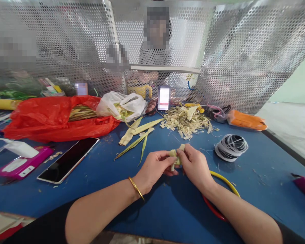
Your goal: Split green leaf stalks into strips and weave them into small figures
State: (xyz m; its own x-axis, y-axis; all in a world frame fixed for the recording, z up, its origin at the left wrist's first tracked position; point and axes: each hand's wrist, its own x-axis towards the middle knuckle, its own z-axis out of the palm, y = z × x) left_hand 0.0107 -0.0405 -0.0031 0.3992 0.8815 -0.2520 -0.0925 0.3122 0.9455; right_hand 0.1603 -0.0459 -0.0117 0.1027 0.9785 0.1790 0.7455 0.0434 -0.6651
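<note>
Both my hands meet over the blue table (104, 176) and pinch one small folded piece of pale green palm leaf (176, 156). My left hand (154, 169), with a gold bangle on its wrist, grips the piece from the left. My right hand (195, 166) closes on it from the right, fingers curled over its top. Loose leaf strips (136, 134) lie just beyond my hands. A pile of leaf trimmings (184, 120) sits farther back.
A red plastic bag (53, 118) with leaves and a white bag (122, 105) lie at the back left. A phone (68, 159) and a pink case (22, 164) rest on the left. A coil of thread (230, 146) is right; scissors with yellow and red handles (225, 181) lie under my right forearm. A person sits behind the perforated metal screen (244, 51).
</note>
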